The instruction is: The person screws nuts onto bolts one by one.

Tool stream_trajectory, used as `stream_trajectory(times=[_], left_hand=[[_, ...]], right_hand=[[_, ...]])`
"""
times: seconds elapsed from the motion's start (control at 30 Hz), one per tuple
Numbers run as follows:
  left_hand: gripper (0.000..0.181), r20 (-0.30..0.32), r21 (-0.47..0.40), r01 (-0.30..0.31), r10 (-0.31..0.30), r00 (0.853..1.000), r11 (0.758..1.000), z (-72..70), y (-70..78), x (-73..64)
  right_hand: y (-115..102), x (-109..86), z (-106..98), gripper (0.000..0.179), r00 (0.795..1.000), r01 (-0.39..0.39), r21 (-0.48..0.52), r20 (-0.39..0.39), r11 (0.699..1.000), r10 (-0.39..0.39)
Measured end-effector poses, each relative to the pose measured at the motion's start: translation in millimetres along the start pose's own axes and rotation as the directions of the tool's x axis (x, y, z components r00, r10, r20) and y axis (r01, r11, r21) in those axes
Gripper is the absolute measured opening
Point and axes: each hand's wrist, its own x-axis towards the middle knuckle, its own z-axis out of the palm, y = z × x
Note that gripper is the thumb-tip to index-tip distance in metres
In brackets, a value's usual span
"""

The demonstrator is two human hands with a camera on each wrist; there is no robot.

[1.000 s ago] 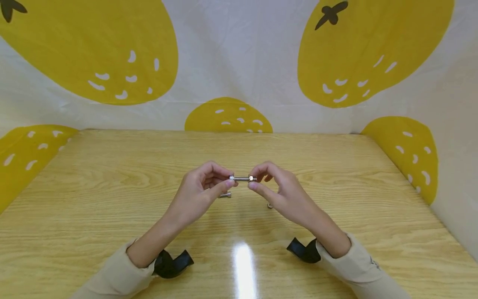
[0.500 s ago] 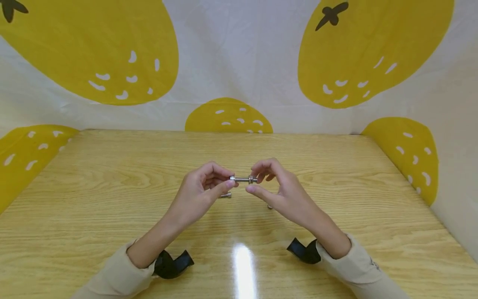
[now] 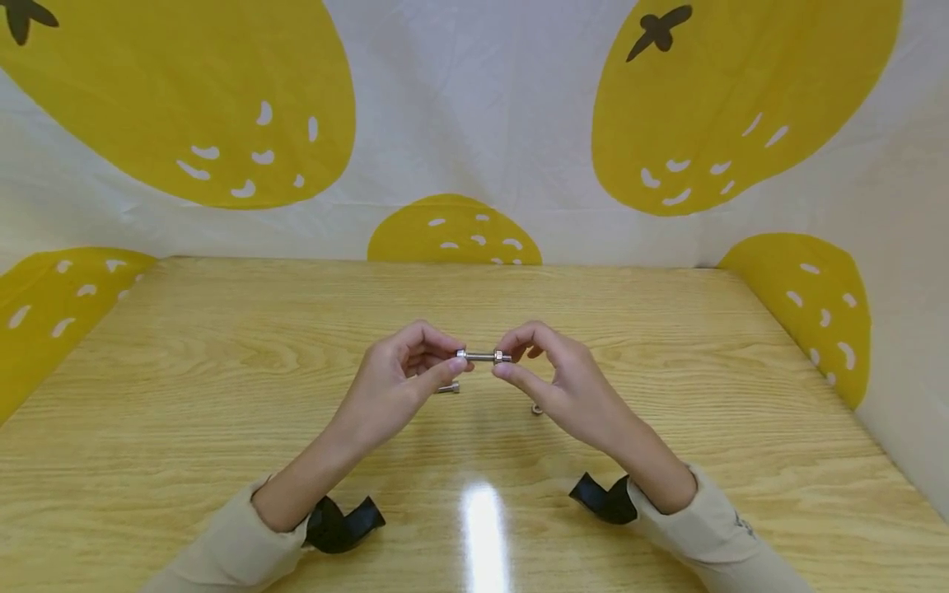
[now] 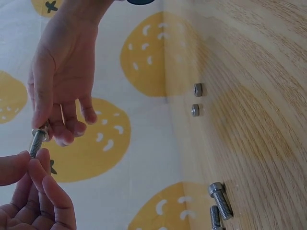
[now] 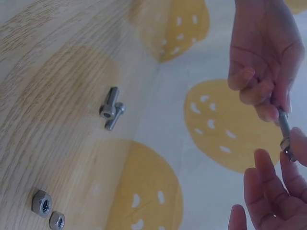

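Note:
In the head view a silver bolt [image 3: 480, 357] is held level above the table between both hands. My left hand [image 3: 396, 379] pinches it at its head end with thumb and fingers. A hex nut [image 3: 498, 357] sits on the shank near the other end, and the bolt's tip pokes out past it. My right hand [image 3: 567, 379] pinches this nut between thumb and forefinger. In the right wrist view, its other fingers [image 5: 268, 187] spread loosely away from the nut. The bolt's head is mostly covered by the left fingertips.
Two more bolts, a thicker one [image 4: 220, 201] and a thinner one [image 4: 215, 218], lie on the wooden table [image 3: 259, 329]. Two loose nuts, a larger [image 5: 41, 203] and a smaller [image 5: 56, 221], lie there too. A fruit-patterned cloth [image 3: 474, 123] hangs behind the table.
Half a second ago my right thumb and forefinger were spread off the nut; now they pinch it again, as one second ago. The left hand and bolt have hardly moved.

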Motion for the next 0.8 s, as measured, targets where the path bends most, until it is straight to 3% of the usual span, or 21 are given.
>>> stream_trajectory(times=[0.13, 0.33, 0.6, 0.8], left_hand=[[0.016, 0.004, -0.009, 0.006, -0.006, 1.000, 1.000, 0.3, 0.5, -0.7], [0.016, 0.008, -0.002, 0.017, -0.017, 1.000, 1.000, 1.3, 1.4, -1.3], [0.017, -0.009, 0.020, 0.008, -0.008, 1.000, 1.000, 0.7, 0.4, -0.5], [0.018, -0.001, 0.008, 0.006, -0.006, 1.000, 1.000, 0.5, -0.3, -0.7]], right_hand=[[0.8, -1.1, 1.7, 0.008, 0.999, -0.036, 0.002, 0.018, 0.999, 0.036], [1.4, -1.4, 1.4, 0.020, 0.996, -0.086, -0.003, 0.023, 0.996, 0.086], [2.1, 0.4, 0.2, 0.023, 0.999, 0.043, -0.004, 0.000, 0.999, -0.043], [0.3, -0.1, 1.0, 0.013, 1.000, 0.022, 0.000, 0.004, 1.000, -0.022]])
